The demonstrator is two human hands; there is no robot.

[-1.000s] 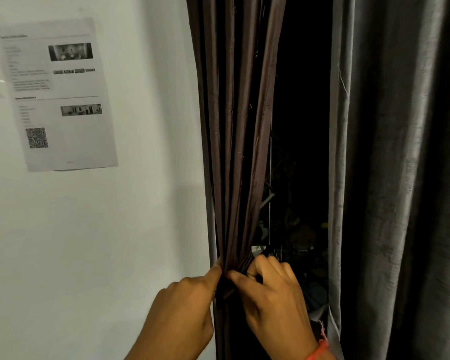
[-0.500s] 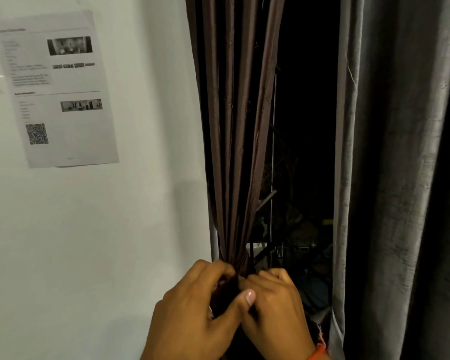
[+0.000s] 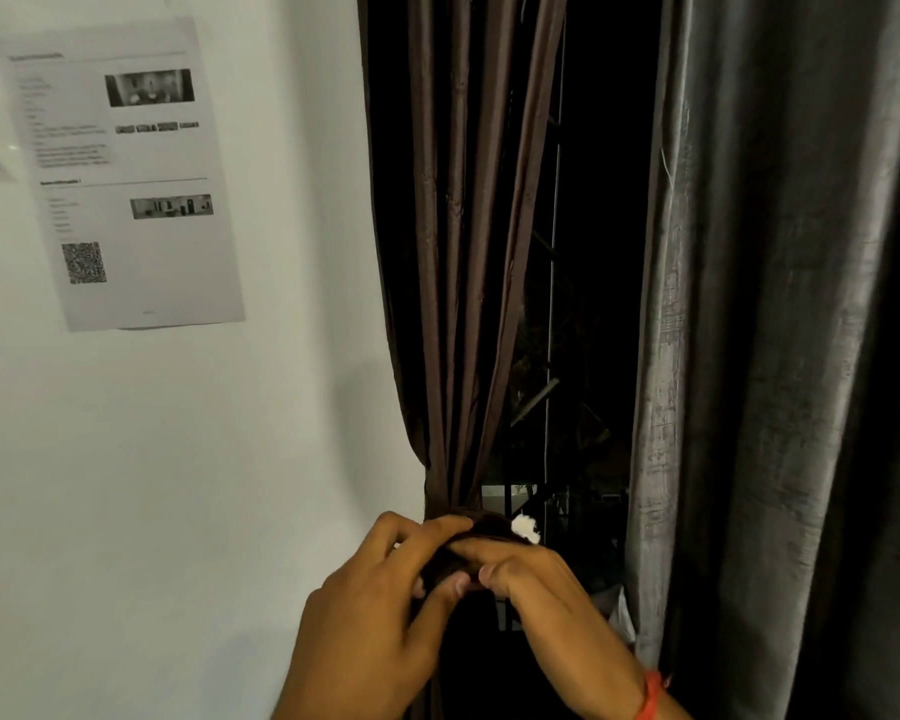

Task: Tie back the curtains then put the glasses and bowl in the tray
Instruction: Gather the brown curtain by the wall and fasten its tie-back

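Nearest the camera, the left hand [image 3: 380, 610] and the right hand [image 3: 536, 579] meet at the gathered waist of the dark brown pleated curtain [image 3: 458, 252]. Both have their fingers curled round the bunched fabric and a dark tie band [image 3: 481, 524] wrapped there, with a small white tuft [image 3: 526, 528] sticking out just beside the right fingers. An orange wristband [image 3: 649, 696] sits on the right wrist.

The band looks only half secured; if either grip eases before it is fastened, the pleats would likely spring loose and fan back across the window.

The brown curtain hangs against the edge of the white wall [image 3: 178, 459], so there is little room on that side. Beyond it the dark window opening [image 3: 593, 252] gives free space. The grey velvet curtain [image 3: 749, 356] hangs untied at the opening's far edge. A printed paper notice [image 3: 126, 174] is stuck on the wall. Glasses, bowl and tray are out of view.
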